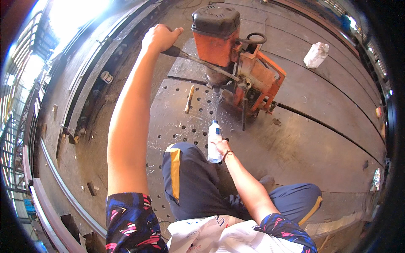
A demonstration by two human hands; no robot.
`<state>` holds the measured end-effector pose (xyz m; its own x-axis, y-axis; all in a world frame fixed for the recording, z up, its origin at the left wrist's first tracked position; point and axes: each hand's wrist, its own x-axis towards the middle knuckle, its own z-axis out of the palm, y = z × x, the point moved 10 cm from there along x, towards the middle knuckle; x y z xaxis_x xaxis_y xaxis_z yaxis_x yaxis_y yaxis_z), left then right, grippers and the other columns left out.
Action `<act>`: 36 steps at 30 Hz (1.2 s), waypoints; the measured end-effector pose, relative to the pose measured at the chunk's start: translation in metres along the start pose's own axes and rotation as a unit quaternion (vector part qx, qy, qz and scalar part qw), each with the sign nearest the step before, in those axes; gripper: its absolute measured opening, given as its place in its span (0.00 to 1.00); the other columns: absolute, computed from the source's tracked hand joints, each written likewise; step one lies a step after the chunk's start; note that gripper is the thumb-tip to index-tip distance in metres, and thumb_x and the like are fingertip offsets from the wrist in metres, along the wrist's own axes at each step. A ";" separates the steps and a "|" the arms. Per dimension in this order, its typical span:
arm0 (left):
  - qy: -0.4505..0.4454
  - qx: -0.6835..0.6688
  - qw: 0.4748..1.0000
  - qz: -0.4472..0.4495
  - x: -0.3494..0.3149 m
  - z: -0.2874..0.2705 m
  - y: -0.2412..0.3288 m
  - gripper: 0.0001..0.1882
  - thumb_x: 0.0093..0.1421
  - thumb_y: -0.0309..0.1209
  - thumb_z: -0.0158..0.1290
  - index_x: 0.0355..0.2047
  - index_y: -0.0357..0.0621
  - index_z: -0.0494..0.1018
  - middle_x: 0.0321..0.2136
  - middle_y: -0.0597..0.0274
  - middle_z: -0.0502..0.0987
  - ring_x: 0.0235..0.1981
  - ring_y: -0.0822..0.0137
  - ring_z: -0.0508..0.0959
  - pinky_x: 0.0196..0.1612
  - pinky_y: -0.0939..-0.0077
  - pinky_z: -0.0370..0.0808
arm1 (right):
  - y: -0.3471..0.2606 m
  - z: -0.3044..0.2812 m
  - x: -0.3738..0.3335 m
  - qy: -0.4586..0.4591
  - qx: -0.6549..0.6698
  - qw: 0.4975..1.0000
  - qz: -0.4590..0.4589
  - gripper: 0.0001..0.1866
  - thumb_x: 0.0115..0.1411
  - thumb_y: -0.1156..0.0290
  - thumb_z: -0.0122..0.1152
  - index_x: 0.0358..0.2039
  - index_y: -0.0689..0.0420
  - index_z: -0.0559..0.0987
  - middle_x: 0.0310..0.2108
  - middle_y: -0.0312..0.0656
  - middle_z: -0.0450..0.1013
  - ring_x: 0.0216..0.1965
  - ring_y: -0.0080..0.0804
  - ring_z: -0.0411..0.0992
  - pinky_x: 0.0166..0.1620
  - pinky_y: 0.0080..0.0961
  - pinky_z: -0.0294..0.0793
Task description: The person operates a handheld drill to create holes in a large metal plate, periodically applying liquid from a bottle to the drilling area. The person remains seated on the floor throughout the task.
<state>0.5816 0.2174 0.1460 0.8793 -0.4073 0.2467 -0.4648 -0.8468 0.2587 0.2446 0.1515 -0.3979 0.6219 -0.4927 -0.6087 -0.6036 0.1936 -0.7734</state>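
Observation:
An orange magnetic drill (215, 47) with a black motor cap stands on a grey steel plate (166, 116) that has many round holes. My left hand (161, 38) is closed around the black grip of the drill's feed lever (192, 57), thumb sticking out to the right. My right hand (222, 146) holds a clear plastic bottle (214, 155), its blue-capped end toward the drill bit. Wet streaks and shavings lie around the bit, whose tip I cannot make out. Left of the bit, a wooden-handled brush (189, 99) lies on the plate.
A whitish plastic jug (316, 55) stands on the plates at the far right. A small white bucket (106, 77) sits on the floor at left, near long steel beams (95, 55). A dark gap (320, 120) runs between plates right of the drill. My bent legs (192, 181) are close below.

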 end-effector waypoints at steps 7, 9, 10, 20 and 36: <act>0.011 -0.026 1.000 0.010 0.003 0.005 0.000 0.34 0.57 0.63 0.52 0.34 0.41 0.83 0.25 0.59 0.83 0.31 0.62 0.84 0.42 0.65 0.78 | 0.001 0.001 -0.004 -0.048 0.050 0.998 0.006 0.22 0.50 0.57 0.69 0.39 0.61 0.84 0.39 0.49 0.79 0.42 0.38 0.77 0.44 0.34 0.75; 0.005 0.005 1.000 -0.002 0.000 0.001 -0.023 0.33 0.55 0.63 0.53 0.32 0.41 0.83 0.24 0.57 0.83 0.31 0.61 0.84 0.40 0.64 0.78 | -0.021 0.018 -0.027 -0.108 0.082 0.991 0.023 0.21 0.51 0.60 0.70 0.39 0.64 0.83 0.34 0.43 0.80 0.35 0.30 0.78 0.36 0.30 0.77; 0.006 -0.007 1.000 -0.018 0.003 0.001 -0.030 0.34 0.53 0.64 0.55 0.30 0.41 0.83 0.25 0.54 0.83 0.31 0.58 0.83 0.39 0.62 0.78 | -0.029 0.020 -0.032 -0.106 0.110 0.988 0.020 0.15 0.56 0.65 0.68 0.41 0.60 0.83 0.37 0.39 0.79 0.36 0.27 0.78 0.38 0.28 0.77; 0.010 -0.026 0.998 -0.054 -0.024 -0.021 -0.002 0.31 0.56 0.60 0.55 0.34 0.39 0.83 0.36 0.48 0.83 0.41 0.51 0.83 0.47 0.61 0.78 | -0.054 0.004 -0.055 -0.082 0.091 0.992 0.022 0.19 0.50 0.63 0.68 0.37 0.66 0.82 0.30 0.39 0.78 0.31 0.30 0.76 0.36 0.29 0.73; 0.007 -0.028 0.998 -0.049 -0.022 -0.014 0.000 0.30 0.56 0.59 0.54 0.34 0.42 0.83 0.35 0.50 0.83 0.40 0.53 0.83 0.46 0.61 0.78 | -0.036 -0.006 -0.034 -0.055 0.073 0.996 0.011 0.25 0.48 0.60 0.71 0.40 0.69 0.80 0.31 0.41 0.78 0.30 0.31 0.76 0.35 0.30 0.74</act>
<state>0.5608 0.2308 0.1537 0.9194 -0.3182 0.2313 -0.3822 -0.8618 0.3335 0.2421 0.1565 -0.3478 0.6652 -0.3928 -0.6350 -0.5437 0.3282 -0.7725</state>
